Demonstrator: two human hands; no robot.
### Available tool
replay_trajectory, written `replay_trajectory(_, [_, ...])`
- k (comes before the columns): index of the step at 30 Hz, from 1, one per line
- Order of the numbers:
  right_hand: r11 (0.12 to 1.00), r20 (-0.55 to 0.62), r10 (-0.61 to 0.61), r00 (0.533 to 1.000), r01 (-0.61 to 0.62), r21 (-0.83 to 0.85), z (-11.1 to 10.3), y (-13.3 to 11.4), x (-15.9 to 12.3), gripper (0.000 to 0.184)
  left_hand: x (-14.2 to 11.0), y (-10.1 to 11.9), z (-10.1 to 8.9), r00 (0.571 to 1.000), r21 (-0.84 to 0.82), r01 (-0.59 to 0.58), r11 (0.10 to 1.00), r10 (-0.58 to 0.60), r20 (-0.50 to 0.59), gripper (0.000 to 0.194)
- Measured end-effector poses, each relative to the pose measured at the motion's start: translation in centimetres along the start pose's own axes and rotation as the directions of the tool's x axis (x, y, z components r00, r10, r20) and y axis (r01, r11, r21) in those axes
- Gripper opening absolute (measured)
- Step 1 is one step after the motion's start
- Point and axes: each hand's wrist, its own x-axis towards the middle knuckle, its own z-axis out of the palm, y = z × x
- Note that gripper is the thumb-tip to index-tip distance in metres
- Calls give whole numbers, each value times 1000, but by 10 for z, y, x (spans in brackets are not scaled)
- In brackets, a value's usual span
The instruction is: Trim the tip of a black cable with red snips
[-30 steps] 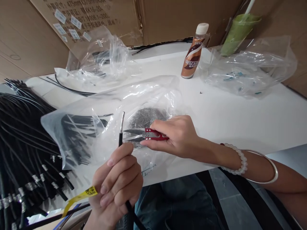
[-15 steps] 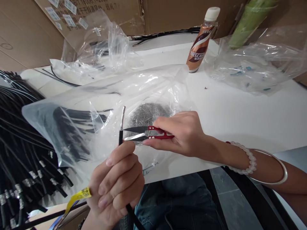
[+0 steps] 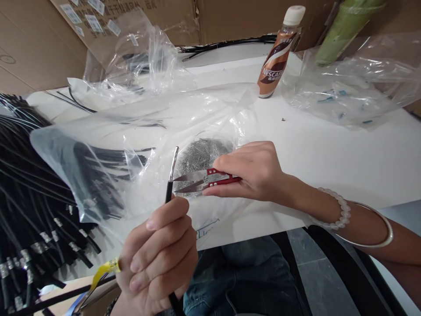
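My left hand (image 3: 158, 254) is closed around a black cable (image 3: 169, 195) and holds it upright, its bare silver end (image 3: 173, 163) pointing up. My right hand (image 3: 253, 173) grips red-handled thread snips (image 3: 210, 177). The snips' open blades reach left and their tips touch the cable right where the black sheath meets the bare metal. Both hands hover over a clear plastic bag (image 3: 138, 131) that holds a grey wad of metal strands (image 3: 200, 156) and black sleeve pieces (image 3: 95, 180). A beaded bracelet and a metal bangle sit on my right wrist.
A thick bundle of black cables (image 3: 23, 193) with metal ferrules lies at the left, with a yellow tag (image 3: 105, 268) below. A Nescafe bottle (image 3: 278, 52), a green cup (image 3: 342, 30), more clear bags (image 3: 355, 83) and cardboard boxes (image 3: 230, 17) stand at the back of the white table (image 3: 329, 153).
The snips have shifted slightly right and up along with the cable; the blades now sit at the sheath's upper edge. The view has tilted down a little.
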Motion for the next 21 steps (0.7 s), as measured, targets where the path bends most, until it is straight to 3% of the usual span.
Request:
replay_trajectory(7, [994,0,-99,995,99,-43,2,10,3,42,-2,2,3,995,-6,84,996,-85,-51,38])
replay_trajectory(12, [990,-78,-133,988,136,35,10,14,3,43,4,1,1,984,35,150,988,-153,88,38])
replay_trajectory(18, [989,-133,-142,981,145,12,22,15,2,44,0,-2,-7,989,-10,91,996,-89,121,28])
replay_trajectory(20, [989,-147,-148,978,143,-40,24,14,3,46,-4,0,-9,994,89,1,996,-10,104,27])
replay_trajectory(21, [988,-153,-149,977,140,-62,25,14,3,47,-6,1,-10,994,264,-97,960,78,82,28])
